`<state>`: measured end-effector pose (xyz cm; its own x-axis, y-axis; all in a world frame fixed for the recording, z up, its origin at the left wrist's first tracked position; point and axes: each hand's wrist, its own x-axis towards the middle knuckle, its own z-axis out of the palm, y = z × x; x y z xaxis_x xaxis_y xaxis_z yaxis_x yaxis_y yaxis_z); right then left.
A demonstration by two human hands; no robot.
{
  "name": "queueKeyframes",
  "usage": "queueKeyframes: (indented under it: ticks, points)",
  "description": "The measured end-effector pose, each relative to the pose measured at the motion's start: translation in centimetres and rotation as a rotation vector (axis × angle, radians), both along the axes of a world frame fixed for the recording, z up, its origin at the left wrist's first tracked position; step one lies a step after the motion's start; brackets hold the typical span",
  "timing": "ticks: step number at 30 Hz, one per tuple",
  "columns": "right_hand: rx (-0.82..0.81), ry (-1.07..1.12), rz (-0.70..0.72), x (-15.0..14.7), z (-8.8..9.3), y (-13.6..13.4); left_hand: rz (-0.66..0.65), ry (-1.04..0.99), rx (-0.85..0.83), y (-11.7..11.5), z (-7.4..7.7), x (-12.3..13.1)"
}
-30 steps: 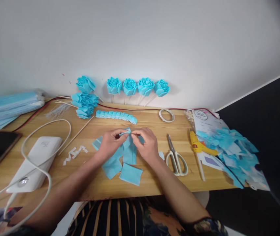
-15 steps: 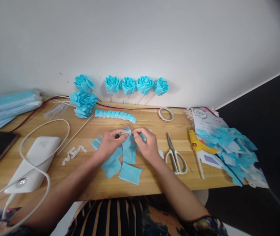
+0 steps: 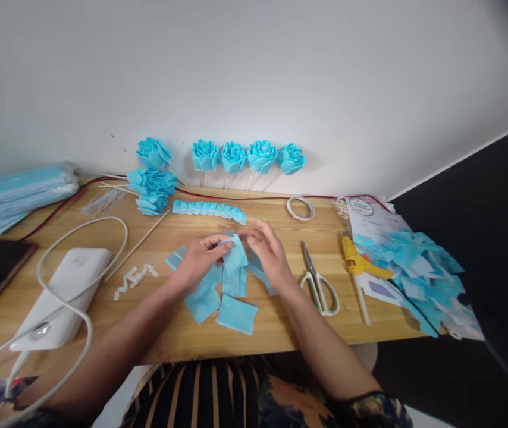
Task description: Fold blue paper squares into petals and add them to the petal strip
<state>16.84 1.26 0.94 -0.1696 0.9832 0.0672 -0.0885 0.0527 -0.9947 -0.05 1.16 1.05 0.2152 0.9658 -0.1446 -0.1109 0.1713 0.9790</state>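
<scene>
My left hand (image 3: 203,257) pinches a small light-blue piece of fabric (image 3: 237,254) between thumb and fingers, above the table. Just right of that piece is my right hand (image 3: 268,249), its fingers stretched out and apart, with nothing seen in them. Beneath the hands lie several loose blue rectangles, among them a flat one (image 3: 237,314) near the front and another (image 3: 203,304) to its left. Behind the hands rests a row of folded blue petals (image 3: 208,208), its right end close to my right fingertips.
Scissors (image 3: 319,285), a yellow glue gun (image 3: 361,260) and a heap of blue scraps (image 3: 427,273) lie to the right. A tape roll (image 3: 300,208) is behind. Blue fabric roses (image 3: 262,156) lean on the wall. Left are a white power bank (image 3: 64,297), a stick (image 3: 138,244) and white snippets (image 3: 133,277).
My right hand has let go of the piece's top edge and its fingers have spread. The blue piece now hangs over to the right from my left hand.
</scene>
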Motion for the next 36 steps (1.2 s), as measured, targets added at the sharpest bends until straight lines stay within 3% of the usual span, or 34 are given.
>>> queueKeyframes:
  ticks: [3, 15, 18, 26, 36]
  points:
    - [-0.080, 0.036, 0.089, -0.1, 0.3, -0.2, -0.017, 0.015, -0.013, -0.1, 0.0, 0.0]
    - [-0.062, 0.079, -0.070, 0.0, 0.1, 0.1, 0.044, 0.029, -0.013, 0.3, -0.7, -0.3]
    - [-0.084, 0.152, -0.070, 0.0, 0.0, 0.2, -0.012, 0.026, -0.046, 0.3, -0.8, -0.4]
    - [-0.162, 0.195, -0.026, 0.3, -0.3, 0.5, 0.027, 0.036, -0.011, 0.4, -0.4, -0.6]
    - [-0.093, 0.139, 0.089, 0.4, -1.2, 0.8, 0.079, -0.016, 0.013, 0.5, -0.8, -0.4]
